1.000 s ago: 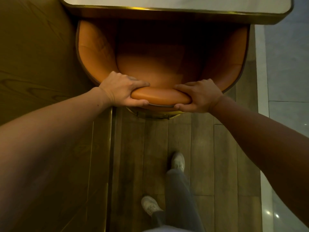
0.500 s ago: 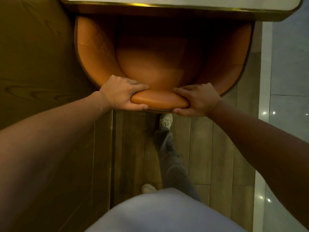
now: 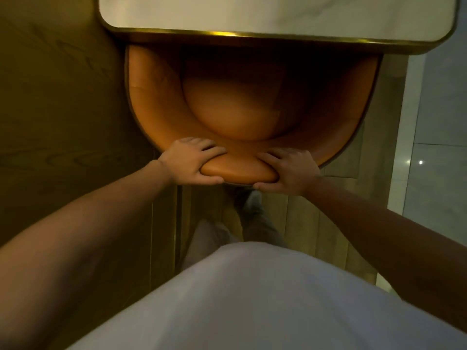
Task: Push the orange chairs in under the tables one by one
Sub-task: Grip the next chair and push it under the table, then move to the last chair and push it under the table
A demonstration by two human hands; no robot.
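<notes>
An orange leather tub chair (image 3: 156, 104) stands in front of me, seen from above. Its seat front is hidden beneath the white marble table (image 3: 278, 13) with a gold rim. My left hand (image 3: 193, 164) grips the padded top of the backrest on the left. My right hand (image 3: 290, 170) grips the same backrest top on the right. Both thumbs hook over its rear edge, fingers on the inner side.
A wooden wall panel (image 3: 55, 122) runs close along the chair's left side. Wood plank floor (image 3: 303, 223) lies below, with pale glossy tiles (image 3: 439, 147) to the right. My white shirt (image 3: 252, 299) fills the lower view and my leg shows behind the chair.
I have stepped forward and leaned in, so my shirt fills more of the view. More of the tabletop shows above the chair. Both hands keep their grip on the backrest.
</notes>
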